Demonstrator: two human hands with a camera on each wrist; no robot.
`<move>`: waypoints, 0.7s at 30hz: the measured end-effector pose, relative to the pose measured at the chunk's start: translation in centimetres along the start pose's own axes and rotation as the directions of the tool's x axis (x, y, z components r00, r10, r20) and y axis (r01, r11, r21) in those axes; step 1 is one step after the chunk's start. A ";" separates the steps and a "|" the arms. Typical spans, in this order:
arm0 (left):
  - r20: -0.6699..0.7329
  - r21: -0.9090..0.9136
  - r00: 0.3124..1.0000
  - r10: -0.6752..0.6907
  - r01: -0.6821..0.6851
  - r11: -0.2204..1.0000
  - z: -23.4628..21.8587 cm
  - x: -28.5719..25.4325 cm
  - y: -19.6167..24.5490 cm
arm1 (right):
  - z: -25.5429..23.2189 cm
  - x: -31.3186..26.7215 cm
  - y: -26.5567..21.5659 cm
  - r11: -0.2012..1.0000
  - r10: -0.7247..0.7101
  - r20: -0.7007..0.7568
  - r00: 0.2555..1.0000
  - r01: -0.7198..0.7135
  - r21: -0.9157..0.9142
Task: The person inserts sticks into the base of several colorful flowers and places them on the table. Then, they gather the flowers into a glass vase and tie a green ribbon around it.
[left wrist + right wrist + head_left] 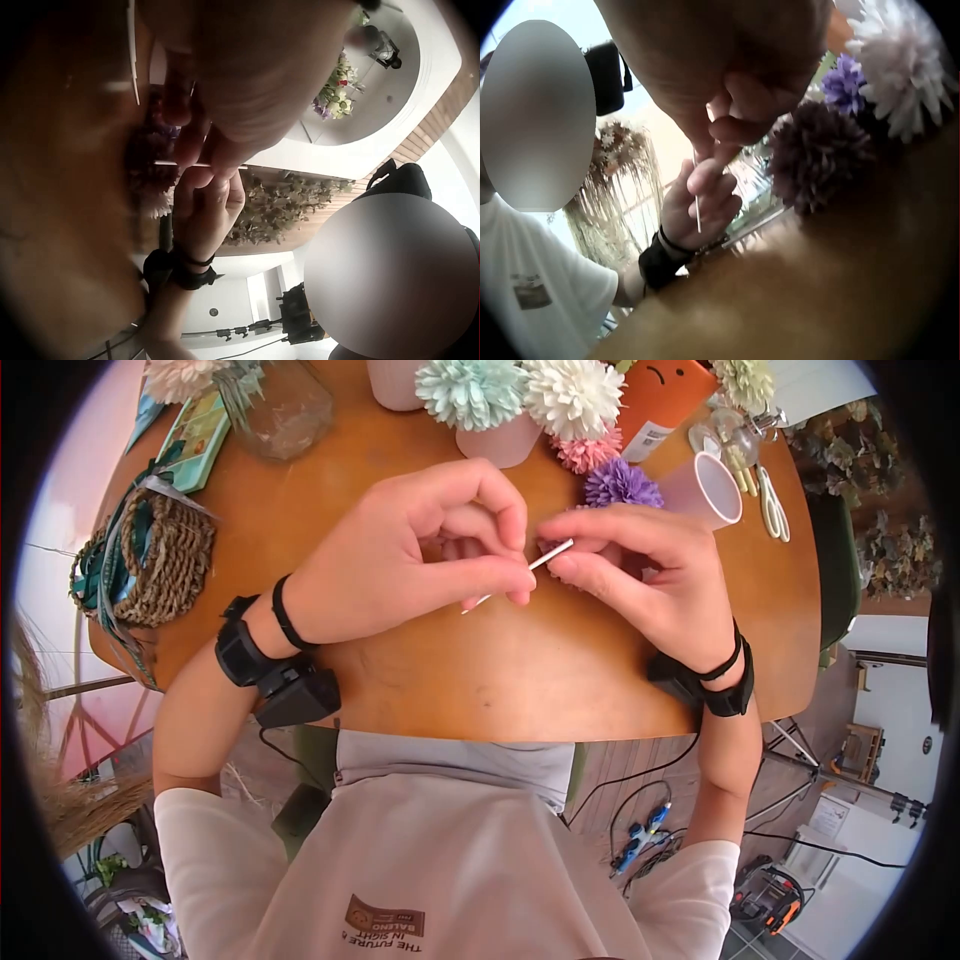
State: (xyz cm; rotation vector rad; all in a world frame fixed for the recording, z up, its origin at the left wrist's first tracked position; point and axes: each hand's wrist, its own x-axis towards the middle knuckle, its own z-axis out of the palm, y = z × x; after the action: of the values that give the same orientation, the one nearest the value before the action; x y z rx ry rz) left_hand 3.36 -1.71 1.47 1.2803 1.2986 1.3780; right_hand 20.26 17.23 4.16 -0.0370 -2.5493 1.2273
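A thin white stick (552,554) slants between both hands above the table. My left hand (430,545) pinches it between thumb and forefinger, and its thin lower end pokes out below those fingers. At the stick's upper end, my right hand (640,565) has its thumb and forefinger closed round the tip, the other fingers curled behind. In the right wrist view the stick (699,214) runs down past the left fingertips (703,182). A dark mauve pompom flower (821,154) shows just beside the right hand there.
Beyond the hands on the wooden table (480,680) stand mint (470,392), white (573,398) and purple (622,484) flowers. A pale cup (705,492) lies tipped near white-handled scissors (773,505). A woven basket (165,560) sits at left, a glass vase (285,415) behind it.
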 end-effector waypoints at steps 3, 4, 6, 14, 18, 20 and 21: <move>0.009 0.045 1.000 -0.002 0.001 0.999 0.0 0.0 -0.3 | 0.5 0.0 0.2 0.985 -0.165 -0.013 0.986 0.164 -0.056; 0.016 0.064 1.000 -0.015 0.014 0.998 0.0 0.1 -0.2 | 0.3 0.0 0.1 0.984 -0.165 0.024 0.986 0.166 -0.068; 0.032 0.098 0.999 -0.038 0.035 0.995 0.2 0.1 0.0 | -0.2 -0.1 -0.1 0.981 -0.160 0.099 0.982 0.169 -0.095; 0.037 0.139 0.996 -0.080 0.074 0.988 0.3 0.3 0.3 | -0.7 -0.3 -0.5 0.992 -0.127 -0.021 0.992 0.128 0.023; 0.001 0.127 0.997 -0.077 0.076 0.989 0.4 0.3 -0.2 | -0.9 -0.2 0.0 0.989 -0.144 -0.061 0.988 0.146 0.020; 0.008 0.079 0.998 -0.062 0.061 0.995 0.6 0.3 -0.3 | -0.7 -0.2 0.3 0.989 -0.106 -0.002 0.994 0.106 0.104; 0.009 0.056 0.999 -0.054 0.053 0.997 0.7 0.3 -0.4 | -0.7 -0.2 0.4 0.987 -0.107 0.034 0.994 0.103 0.120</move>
State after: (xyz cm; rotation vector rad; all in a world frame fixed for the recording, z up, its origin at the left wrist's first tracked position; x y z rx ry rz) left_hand 4.01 -1.24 1.11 1.2795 1.3633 1.3043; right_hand 20.57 17.96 4.18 0.1480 -2.4719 1.3478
